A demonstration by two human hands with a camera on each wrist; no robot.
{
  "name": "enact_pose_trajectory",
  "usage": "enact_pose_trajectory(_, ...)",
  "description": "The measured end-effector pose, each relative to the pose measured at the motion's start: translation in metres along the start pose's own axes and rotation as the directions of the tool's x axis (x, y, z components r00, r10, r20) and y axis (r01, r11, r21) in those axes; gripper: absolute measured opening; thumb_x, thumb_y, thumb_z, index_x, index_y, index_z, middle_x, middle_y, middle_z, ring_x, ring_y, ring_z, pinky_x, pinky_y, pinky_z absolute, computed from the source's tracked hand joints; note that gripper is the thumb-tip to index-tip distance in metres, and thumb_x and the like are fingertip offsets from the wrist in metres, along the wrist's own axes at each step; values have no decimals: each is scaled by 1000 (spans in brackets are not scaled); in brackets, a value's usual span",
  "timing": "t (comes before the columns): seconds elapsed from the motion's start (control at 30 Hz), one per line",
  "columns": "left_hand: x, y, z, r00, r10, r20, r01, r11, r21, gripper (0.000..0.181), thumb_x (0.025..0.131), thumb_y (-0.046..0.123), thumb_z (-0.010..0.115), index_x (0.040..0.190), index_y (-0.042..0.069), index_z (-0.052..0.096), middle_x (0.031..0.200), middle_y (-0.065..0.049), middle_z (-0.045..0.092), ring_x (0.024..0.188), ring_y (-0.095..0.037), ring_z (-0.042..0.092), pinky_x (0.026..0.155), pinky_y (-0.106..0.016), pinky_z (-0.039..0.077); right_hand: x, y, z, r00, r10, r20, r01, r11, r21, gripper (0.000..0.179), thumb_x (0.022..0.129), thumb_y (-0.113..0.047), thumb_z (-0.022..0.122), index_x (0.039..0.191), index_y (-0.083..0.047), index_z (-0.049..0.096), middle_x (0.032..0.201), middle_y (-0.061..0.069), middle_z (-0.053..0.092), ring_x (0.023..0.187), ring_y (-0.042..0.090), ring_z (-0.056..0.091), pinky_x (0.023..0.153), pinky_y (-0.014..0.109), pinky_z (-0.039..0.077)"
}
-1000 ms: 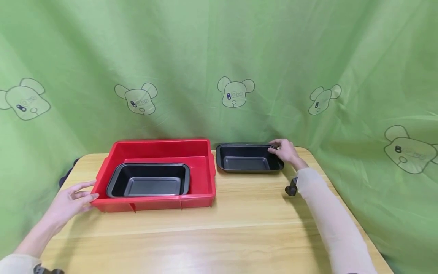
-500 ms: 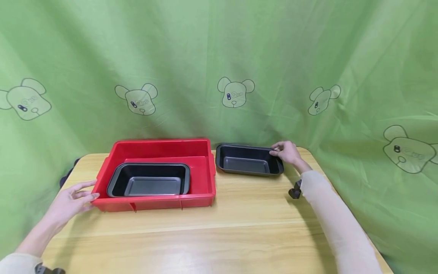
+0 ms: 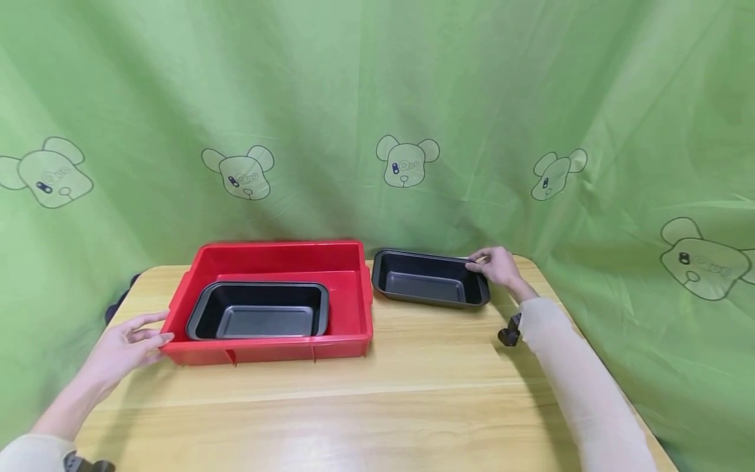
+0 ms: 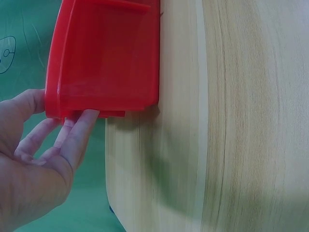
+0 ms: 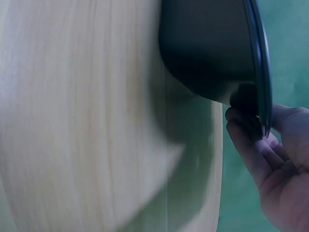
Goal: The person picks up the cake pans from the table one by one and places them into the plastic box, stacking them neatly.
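Note:
A black loaf pan (image 3: 425, 288) stands at the back of the table, right of a red plastic bin (image 3: 348, 314). My right hand (image 3: 497, 265) pinches the rim at its right end; in the right wrist view, the thumb and fingers (image 5: 246, 150) lie on opposite sides of that rim. Inside the red bin sits a second black loaf pan (image 3: 265, 321), towards its left side. My left hand (image 3: 126, 347) holds the bin's left end. The left wrist view has its thumb and fingers (image 4: 79, 137) at the rim and beneath its lip.
Everything stands on a light wooden table (image 3: 377, 419) with rounded back corners. A green curtain (image 3: 330, 118) with bear-head prints hangs close behind the table and down its right side. Something dark (image 3: 120, 301) shows past the table's left edge.
The right end of the loaf pan in my right hand has swung towards me, so the pan now stands slightly angled. My left hand and the red bin have stayed in place.

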State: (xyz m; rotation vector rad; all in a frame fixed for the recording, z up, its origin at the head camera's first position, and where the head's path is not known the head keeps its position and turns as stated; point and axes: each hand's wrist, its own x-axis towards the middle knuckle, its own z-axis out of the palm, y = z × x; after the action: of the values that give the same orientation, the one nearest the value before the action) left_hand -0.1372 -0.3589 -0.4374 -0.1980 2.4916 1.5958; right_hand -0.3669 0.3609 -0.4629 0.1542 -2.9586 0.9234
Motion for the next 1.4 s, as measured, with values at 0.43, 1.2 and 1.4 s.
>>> enact_pose_trajectory(0.43, -1, -2, 4, 1000, 2, 7, -2, 999, -39, 48, 103, 18, 70, 149, 16, 56, 98, 19, 70, 89, 3, 71, 83, -24, 66, -13, 2, -3, 999, 20, -30, -18, 998, 54, 33, 95, -21, 80, 118, 3, 76, 103, 25, 79, 73, 7, 66, 63, 21, 52)
enact_pose_trajectory(1.2, -1, 2, 0, 1000, -1, -1, 1, 1000, -7, 58, 102, 19, 71, 153, 5, 48, 102, 14, 71, 89, 3, 71, 83, -25, 66, -28, -5, -14, 998, 6, -61, 0, 996, 89, 34, 94, -24, 81, 117, 1, 76, 82, 10, 78, 66, 10, 62, 56, 24, 49)
enact_pose_trajectory(1.4, -1, -1, 0, 1000, 19, 2, -19, 999, -32, 47, 102, 16, 71, 147, 18, 57, 100, 20, 70, 90, 4, 71, 83, -25, 66, -32, -2, -19, 998, 34, -53, -26, 988, 151, 35, 94, -23, 81, 118, 1, 75, 73, -2, 73, 58, 10, 59, 49, 26, 48)
